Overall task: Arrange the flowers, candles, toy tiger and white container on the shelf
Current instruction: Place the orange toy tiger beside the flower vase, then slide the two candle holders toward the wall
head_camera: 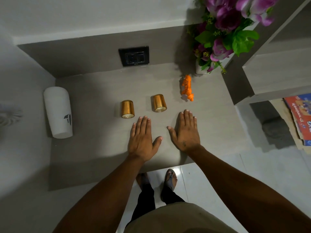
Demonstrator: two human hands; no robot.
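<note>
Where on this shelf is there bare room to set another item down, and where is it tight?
The widest bare patch lies between the white container and the left candle, running back to the wall socket. The front edge of the shelf, left of the left hand, is also free. It is crowded at the right rear, where the toy tiger stands near the flowers.

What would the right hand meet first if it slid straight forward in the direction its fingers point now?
Probably the toy tiger. The right hand lies flat on the shelf, fingers pointing toward the back wall, and the tiger stands just ahead of the fingertips. The nearer gold candle sits slightly left of that line.
</note>
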